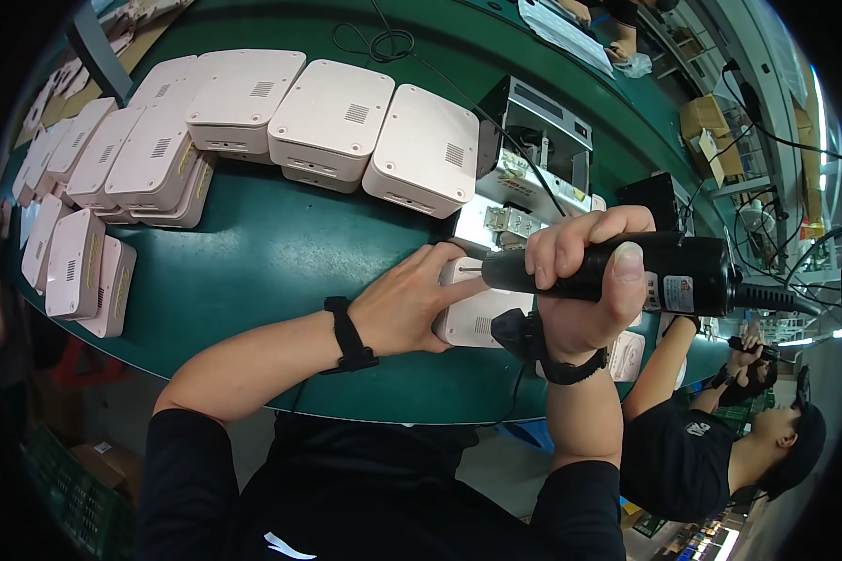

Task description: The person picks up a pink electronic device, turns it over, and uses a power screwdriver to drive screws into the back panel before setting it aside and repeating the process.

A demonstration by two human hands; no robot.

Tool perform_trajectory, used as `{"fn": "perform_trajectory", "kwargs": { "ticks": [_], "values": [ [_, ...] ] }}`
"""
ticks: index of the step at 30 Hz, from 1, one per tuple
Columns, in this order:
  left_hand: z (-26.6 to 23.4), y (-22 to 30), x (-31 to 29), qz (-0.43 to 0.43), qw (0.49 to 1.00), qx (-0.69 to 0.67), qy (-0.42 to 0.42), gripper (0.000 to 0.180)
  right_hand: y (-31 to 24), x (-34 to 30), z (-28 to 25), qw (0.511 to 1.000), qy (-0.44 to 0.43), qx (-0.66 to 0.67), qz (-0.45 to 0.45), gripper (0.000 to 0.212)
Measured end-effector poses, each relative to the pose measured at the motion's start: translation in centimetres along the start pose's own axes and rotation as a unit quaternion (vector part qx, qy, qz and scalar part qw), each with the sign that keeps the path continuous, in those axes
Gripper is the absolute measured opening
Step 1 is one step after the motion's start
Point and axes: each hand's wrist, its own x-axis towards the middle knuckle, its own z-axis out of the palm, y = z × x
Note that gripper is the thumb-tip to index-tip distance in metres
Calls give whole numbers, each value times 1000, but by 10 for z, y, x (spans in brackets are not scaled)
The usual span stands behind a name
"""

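My right hand (580, 323) is wrapped round a black electric screwdriver (690, 266), held level with its bit pointing left. The bit's tip reaches a far-left corner of a white square plastic housing (477, 318) on the table. Along that housing's left side, my left hand (393, 304) grips it, with fingers at the far corner and thumb at the near edge. The right part of the housing is hidden behind my right hand and wrist strap. Whether a screw sits under the bit is too small to tell.
Stacked white housings (337, 117) line the green table (271, 271) at the back and left. Behind my hands stands a metal machine (538, 122), with a black cable (440, 75) crossing it. A co-worker (692, 449) works close on my right.
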Motion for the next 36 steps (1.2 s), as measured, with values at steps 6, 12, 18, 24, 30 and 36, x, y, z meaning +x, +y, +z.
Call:
{"fn": "perform_trajectory", "kwargs": {
  "ticks": [6,12,18,24,30,36],
  "values": [
    [-4,-3,-4,2,1000,-2,0,84,-9,-4,-7,999,33,16,-19,31],
    [-23,-5,-19,-39,999,1,-2,83,-27,10,-20,994,74,-27,-69,33],
    [-21,-6,-15,-40,999,6,-8,82,-23,14,-30,991,107,-74,-16,35],
    [-24,-8,-16,-36,999,5,-1,82,-49,-30,-33,997,73,-10,28,37],
    [-17,-12,-14,-38,999,12,6,82,-54,-56,-39,995,85,-39,21,38],
    [-16,-9,-16,-45,999,17,4,84,-32,-67,-50,994,89,-58,-11,37]
  ]
}}
